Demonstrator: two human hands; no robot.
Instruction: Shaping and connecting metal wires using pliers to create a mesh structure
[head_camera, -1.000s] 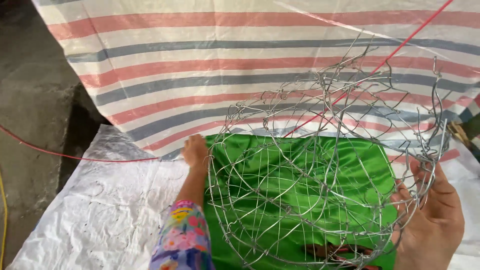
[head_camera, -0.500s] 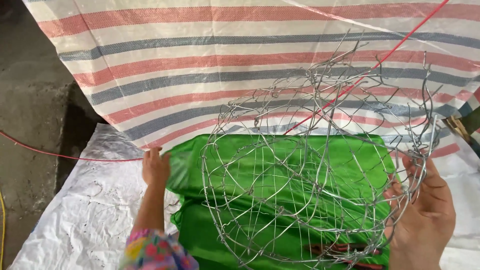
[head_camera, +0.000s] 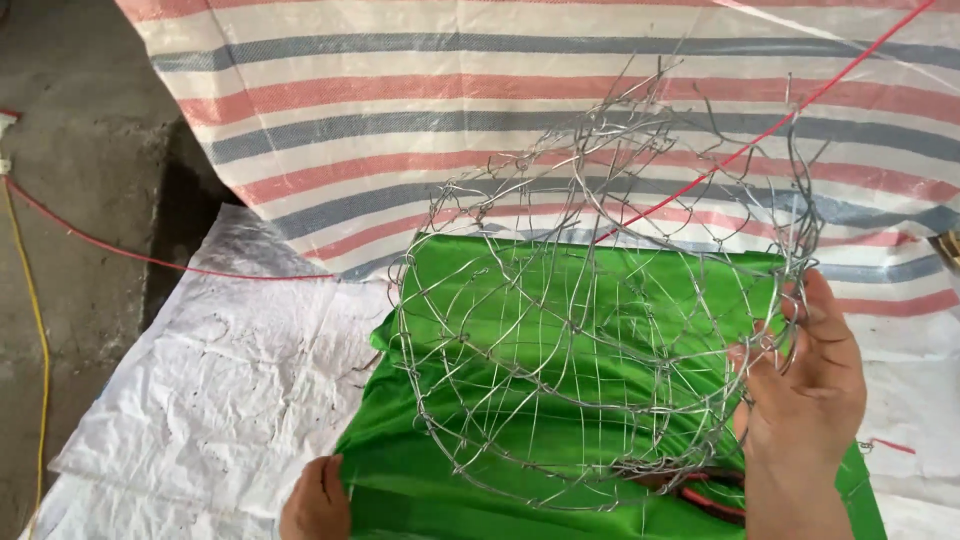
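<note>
right hand (head_camera: 805, 385) grips the right rim of the wire mesh basket (head_camera: 600, 320), fingers curled round the wires, basket held up over the green cloth (head_camera: 560, 480). left hand (head_camera: 318, 500) rests on the cloth's lower left edge, only partly in view, can't tell its finger state. cloth lies on a white woven sheet (head_camera: 200, 400), striped tarp (head_camera: 450, 110) behind it, red cord (head_camera: 150, 260) across the sheet's left edge.
</note>
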